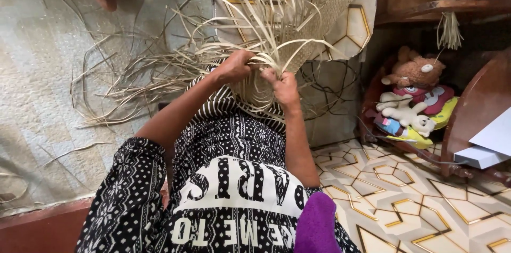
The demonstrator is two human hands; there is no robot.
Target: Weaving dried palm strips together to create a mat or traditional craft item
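Observation:
A half-woven piece of pale straw (319,13) stands upright in front of my lap, with several long loose strips (159,72) fanning out to the left and upward. My left hand (234,65) pinches strips at the lower edge of the weave. My right hand (283,87) grips strips just to the right of it, the two hands almost touching. Both forearms reach out over my black-and-white patterned dress (229,141).
A pale woven mat (37,98) covers the floor on the left. Patterned tiles with gold lines (404,200) lie on the right. Stuffed toys (412,98) sit in a dark wooden shelf unit (479,98). A straw bundle (450,13) hangs off its upper shelf. A purple cloth (316,226) lies near my knee.

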